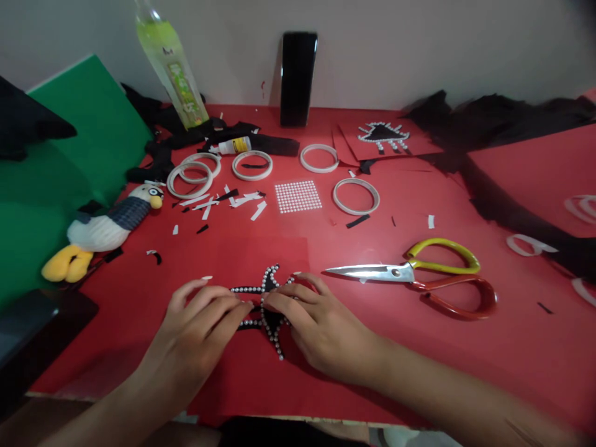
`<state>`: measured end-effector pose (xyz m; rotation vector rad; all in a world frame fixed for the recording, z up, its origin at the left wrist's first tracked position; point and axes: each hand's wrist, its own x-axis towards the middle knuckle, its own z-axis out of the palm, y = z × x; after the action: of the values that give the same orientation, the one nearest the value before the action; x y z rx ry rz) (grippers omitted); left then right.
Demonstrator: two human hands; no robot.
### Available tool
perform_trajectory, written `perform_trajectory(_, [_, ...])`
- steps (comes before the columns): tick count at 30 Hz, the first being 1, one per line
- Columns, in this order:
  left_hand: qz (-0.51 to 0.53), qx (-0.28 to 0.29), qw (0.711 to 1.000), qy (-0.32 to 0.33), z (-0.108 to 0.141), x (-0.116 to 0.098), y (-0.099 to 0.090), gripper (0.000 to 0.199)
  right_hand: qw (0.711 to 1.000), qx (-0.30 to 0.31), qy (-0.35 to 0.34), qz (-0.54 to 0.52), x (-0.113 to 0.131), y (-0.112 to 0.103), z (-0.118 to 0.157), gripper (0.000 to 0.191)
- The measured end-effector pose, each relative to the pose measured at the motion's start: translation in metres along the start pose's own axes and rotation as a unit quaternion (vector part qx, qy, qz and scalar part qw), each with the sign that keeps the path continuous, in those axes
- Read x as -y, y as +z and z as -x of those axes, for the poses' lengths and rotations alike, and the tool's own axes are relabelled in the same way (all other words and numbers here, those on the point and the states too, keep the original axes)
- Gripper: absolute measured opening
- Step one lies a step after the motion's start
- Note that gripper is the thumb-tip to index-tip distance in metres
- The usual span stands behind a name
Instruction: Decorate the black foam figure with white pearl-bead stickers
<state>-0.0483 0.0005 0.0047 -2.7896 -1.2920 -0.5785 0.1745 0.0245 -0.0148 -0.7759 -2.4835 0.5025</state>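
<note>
A black cut-out shape (272, 320) edged with small pearl beads lies on a red sheet (261, 248) near the front of the table. My left hand (198, 329) rests on its beaded strips at the left, with the fingers bent and close together. Over the shape's middle and right side is my right hand (321, 323), its fingertips touching the beads and the black piece. Both sets of fingers cover parts of the shape, and whether anything small is between the fingertips is hidden.
Red-and-yellow-handled scissors (395, 272) lie open at the right. Beyond the hands are a pearl sticker sheet (298, 197), tape rolls (356, 197), paper scraps (244, 198) and a glue bottle (235, 146). A plush bird (109, 226), drink bottle (174, 74) and upright phone (298, 79) stand farther out.
</note>
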Motion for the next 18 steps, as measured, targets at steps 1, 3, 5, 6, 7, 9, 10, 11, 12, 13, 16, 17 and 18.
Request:
perform_trajectory(1, [0.009,-0.002,1.0,0.001,0.001,0.0,0.0,0.032,1.0,0.0,0.002,-0.001,0.0,0.0,0.0,0.036])
perform_trajectory(3, [0.036,0.0,0.999,-0.007,0.001,-0.001,0.001,0.029,1.0,0.0,0.006,-0.003,0.0,0.001,0.0,0.038])
perform_trajectory(5, [0.062,0.002,0.998,-0.023,0.0,-0.003,0.003,0.025,1.0,0.002,0.012,-0.007,-0.001,0.001,0.001,0.038])
perform_trajectory(6, [0.073,0.0,0.997,-0.032,-0.001,-0.003,0.004,0.025,1.0,0.003,0.014,-0.009,-0.001,0.002,0.001,0.039])
perform_trajectory(7, [0.081,-0.006,0.996,-0.04,-0.002,-0.003,0.006,0.024,1.0,0.003,0.015,-0.009,-0.001,0.002,0.001,0.039])
perform_trajectory(9, [0.088,-0.017,0.995,-0.051,-0.004,-0.003,0.009,0.022,1.0,0.001,0.015,-0.009,-0.001,0.003,0.0,0.039])
perform_trajectory(10, [0.088,-0.019,0.995,-0.052,-0.004,-0.003,0.01,0.021,1.0,0.0,0.015,-0.008,-0.001,0.003,0.0,0.039])
perform_trajectory(11, [0.085,-0.018,0.995,-0.051,-0.005,-0.003,0.011,0.02,1.0,-0.001,0.015,-0.007,-0.001,0.003,0.0,0.039])
perform_trajectory(12, [0.08,-0.016,0.996,-0.047,-0.005,-0.002,0.011,0.02,1.0,0.0,0.016,-0.006,-0.001,0.003,0.0,0.039])
perform_trajectory(13, [0.074,-0.012,0.996,-0.043,-0.004,-0.002,0.011,0.021,1.0,0.001,0.017,-0.005,-0.001,0.003,0.0,0.039])
perform_trajectory(16, [0.056,-0.003,0.998,-0.032,-0.004,-0.001,0.01,0.024,1.0,0.001,0.017,-0.005,-0.001,0.002,0.0,0.04])
perform_trajectory(17, [0.051,-0.001,0.998,-0.029,-0.004,-0.001,0.009,0.024,1.0,0.0,0.016,-0.005,-0.001,0.001,0.0,0.04])
perform_trajectory(18, [0.046,0.0,0.999,-0.027,-0.004,-0.002,0.008,0.025,1.0,-0.001,0.015,-0.003,-0.001,0.001,0.0,0.04])
